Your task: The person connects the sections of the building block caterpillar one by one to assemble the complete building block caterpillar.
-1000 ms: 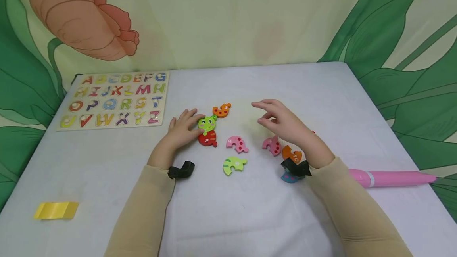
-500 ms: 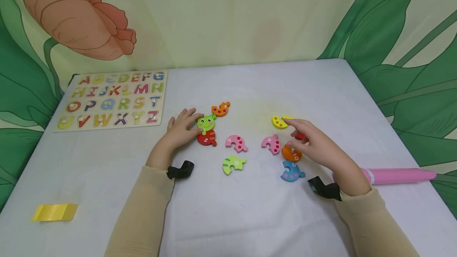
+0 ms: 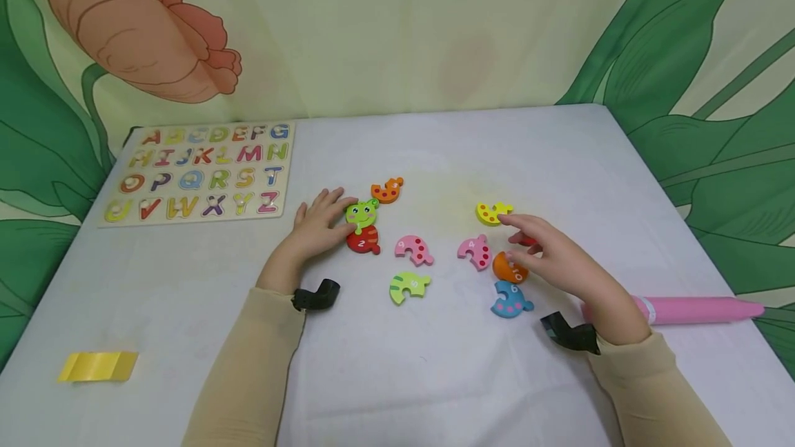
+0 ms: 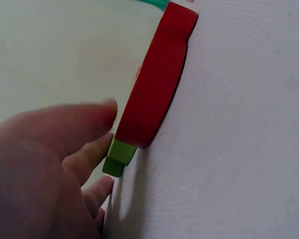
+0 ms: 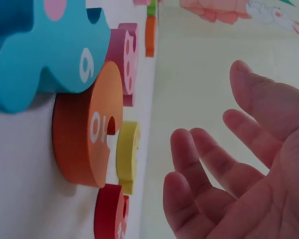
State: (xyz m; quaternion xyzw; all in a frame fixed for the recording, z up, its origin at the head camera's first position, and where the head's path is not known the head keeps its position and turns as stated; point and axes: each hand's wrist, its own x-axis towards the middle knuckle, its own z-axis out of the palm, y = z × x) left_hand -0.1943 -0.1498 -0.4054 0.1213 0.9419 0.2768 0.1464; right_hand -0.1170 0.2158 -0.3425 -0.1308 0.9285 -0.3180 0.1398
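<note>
My left hand (image 3: 318, 223) rests with spread fingers beside a green smiling puzzle head (image 3: 362, 215), its index finger and thumb touching the head's edge. Joined below the head is a red piece (image 3: 363, 240) marked 2, also seen edge-on as a red block (image 4: 159, 74) in the left wrist view. My right hand (image 3: 553, 250) hovers, fingers loosely bent and holding nothing, over the orange 10 piece (image 5: 92, 129) and a red piece (image 5: 109, 211), which it partly hides in the head view. Near its fingertips lies a yellow piece (image 3: 493, 214).
Loose pieces lie about: orange 3 (image 3: 387, 190), pink 9 (image 3: 413, 250), green (image 3: 408, 287), pink 4 (image 3: 475, 252) and blue 6 (image 3: 511, 300). An alphabet board (image 3: 205, 174) sits at back left, a yellow strip (image 3: 98, 367) at front left, a pink pen-shaped object (image 3: 695, 310) at right.
My right hand has moved right and toward me, uncovering the yellow, orange and blue pieces, then stays nearly still. My left hand keeps its place at the green head.
</note>
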